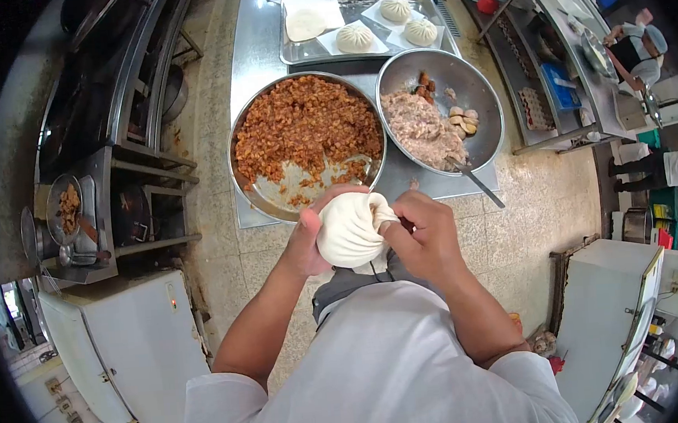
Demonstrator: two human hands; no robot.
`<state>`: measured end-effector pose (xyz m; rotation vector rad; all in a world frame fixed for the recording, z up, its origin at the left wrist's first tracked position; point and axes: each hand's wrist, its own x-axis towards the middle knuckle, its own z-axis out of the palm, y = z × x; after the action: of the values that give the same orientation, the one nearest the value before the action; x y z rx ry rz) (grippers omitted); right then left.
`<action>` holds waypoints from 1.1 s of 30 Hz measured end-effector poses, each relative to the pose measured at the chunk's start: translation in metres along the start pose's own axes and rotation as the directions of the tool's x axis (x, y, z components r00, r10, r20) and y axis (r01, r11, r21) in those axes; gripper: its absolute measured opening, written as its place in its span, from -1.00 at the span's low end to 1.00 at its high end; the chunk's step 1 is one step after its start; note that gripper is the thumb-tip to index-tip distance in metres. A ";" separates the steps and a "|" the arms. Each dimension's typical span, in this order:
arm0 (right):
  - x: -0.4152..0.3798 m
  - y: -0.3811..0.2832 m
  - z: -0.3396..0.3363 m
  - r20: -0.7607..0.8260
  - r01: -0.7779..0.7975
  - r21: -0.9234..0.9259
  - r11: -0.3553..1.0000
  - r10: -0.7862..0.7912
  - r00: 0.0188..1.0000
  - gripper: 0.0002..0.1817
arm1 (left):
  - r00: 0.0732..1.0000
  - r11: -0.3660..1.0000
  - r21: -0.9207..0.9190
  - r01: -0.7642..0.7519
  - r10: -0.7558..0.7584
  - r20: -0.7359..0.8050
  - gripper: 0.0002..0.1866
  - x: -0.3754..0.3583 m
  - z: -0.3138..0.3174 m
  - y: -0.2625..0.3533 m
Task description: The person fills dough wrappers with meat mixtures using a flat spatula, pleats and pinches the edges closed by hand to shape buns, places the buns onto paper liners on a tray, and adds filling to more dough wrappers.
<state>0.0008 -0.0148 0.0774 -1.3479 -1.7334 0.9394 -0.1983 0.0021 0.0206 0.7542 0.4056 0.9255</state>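
A white dough bun (350,230), pleated along its right side, is held up in front of my body. My left hand (309,233) cups it from the left and beneath, thumb up. With fingers closed, my right hand (425,230) pinches the gathered dough edge at the bun's right. Just beyond lies a round metal pan (235,160) of reddish-brown diced filling. To its right, a steel bowl (488,95) holds pale minced meat (421,131), some sliced pieces (465,121) and a spoon (482,184) whose handle sticks out over the rim.
Behind the pan, a metal tray (290,56) carries pleated buns (356,37) on paper squares and a flat dough piece (306,25). Stoves line the left side, with a white fridge (140,343) below. Another person (638,49) stands by the right-hand shelving (552,110).
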 end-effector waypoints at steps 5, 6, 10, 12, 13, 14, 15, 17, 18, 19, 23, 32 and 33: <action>0.002 -0.010 -0.003 -0.072 0.028 -0.009 1.000 -0.029 0.997 -0.90 | 0.999 0.996 -0.092 0.003 -0.007 -0.043 0.08 -0.001 0.005 -0.001; 0.004 -0.016 -0.003 -0.146 0.012 0.013 1.000 -0.010 0.989 -0.92 | 1.000 1.000 -0.014 -0.002 0.002 -0.002 0.10 0.000 0.002 -0.001; -0.001 -0.008 -0.002 -0.106 -0.020 0.140 0.990 0.035 0.994 -0.92 | 0.997 0.993 0.101 0.055 -0.060 0.052 0.16 0.000 0.001 0.001; -0.006 0.003 -0.005 -0.017 0.044 0.028 0.999 -0.043 0.999 -0.88 | 0.997 0.997 0.026 0.066 -0.067 0.031 0.17 0.001 0.007 0.005; -0.008 0.004 -0.007 -0.016 0.044 0.029 0.999 -0.043 0.999 -0.88 | 0.997 0.996 -0.052 0.078 -0.078 0.008 0.17 0.000 0.009 0.006; -0.009 0.005 -0.008 0.005 0.044 0.013 0.999 -0.044 0.999 -0.87 | 0.997 0.996 -0.051 0.078 -0.078 0.007 0.17 -0.001 0.009 0.005; -0.010 0.005 -0.009 0.026 0.044 -0.004 0.999 -0.044 0.999 -0.86 | 0.997 0.995 -0.069 0.077 -0.076 0.021 0.16 -0.003 0.009 0.004; -0.007 -0.008 -0.006 -0.057 0.005 0.035 0.999 -0.003 0.998 -0.88 | 0.997 0.993 -0.087 0.076 -0.073 0.037 0.16 -0.003 0.009 0.002; -0.005 -0.015 -0.005 -0.137 -0.028 0.080 0.996 0.039 0.990 -0.89 | 0.999 1.000 -0.002 0.023 -0.023 0.026 0.16 -0.001 0.010 0.000; -0.004 -0.017 -0.006 -0.138 -0.027 0.080 0.996 0.038 0.990 -0.89 | 0.999 0.996 0.084 -0.030 0.028 0.020 0.16 0.000 0.010 -0.001; -0.006 -0.010 -0.004 -0.083 -0.043 0.119 0.992 0.053 0.995 -0.91 | 0.997 0.992 0.129 0.006 -0.015 0.070 0.18 -0.003 0.001 -0.004; -0.008 -0.021 -0.006 -0.075 -0.085 0.089 0.992 0.091 0.993 -0.85 | 0.988 0.961 -0.242 0.133 -0.147 -0.041 0.14 -0.002 0.012 -0.002; -0.007 -0.023 -0.006 -0.149 -0.104 0.085 0.991 0.115 0.982 -0.85 | 0.993 0.985 -0.127 0.114 -0.115 0.001 0.14 -0.002 0.014 0.002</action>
<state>-0.0033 -0.0254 0.0998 -1.4380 -1.5052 0.9275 -0.1917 -0.0043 0.0317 0.6060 0.3883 0.8372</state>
